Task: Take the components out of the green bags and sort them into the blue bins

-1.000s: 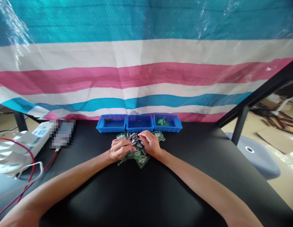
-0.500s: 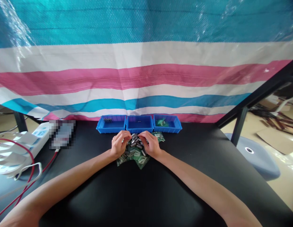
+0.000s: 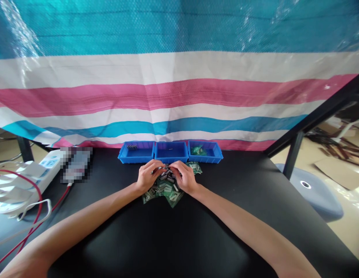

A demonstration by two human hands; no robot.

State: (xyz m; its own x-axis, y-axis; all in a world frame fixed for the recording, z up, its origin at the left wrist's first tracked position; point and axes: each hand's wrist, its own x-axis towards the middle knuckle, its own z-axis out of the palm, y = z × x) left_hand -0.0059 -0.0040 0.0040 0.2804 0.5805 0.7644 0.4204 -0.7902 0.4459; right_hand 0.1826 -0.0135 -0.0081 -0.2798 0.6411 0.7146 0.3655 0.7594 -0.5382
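Observation:
A heap of small grey metal cylinders (image 3: 167, 177) and green circuit boards (image 3: 171, 194) lies on the black table, just in front of three blue bins. My left hand (image 3: 147, 177) rests on the left side of the heap, its fingers curled and pinching at the top of the pile. My right hand (image 3: 183, 175) lies on the right side, fingers bent down into the pieces. What either hand holds is too small to make out. The left bin (image 3: 136, 151) has a few dark cylinders, the middle bin (image 3: 171, 151) one small piece, the right bin (image 3: 205, 151) a green board.
A white power strip (image 3: 49, 166) with red cables (image 3: 37, 216) sits at the left, beside a blurred patch. A striped tarp (image 3: 179, 88) hangs behind the bins. A black table frame (image 3: 312, 119) and a grey round stool (image 3: 315, 189) stand at the right.
My left hand has moved up and right over the heap, and its fingertips now meet those of my right hand at the top. My right hand has barely moved.

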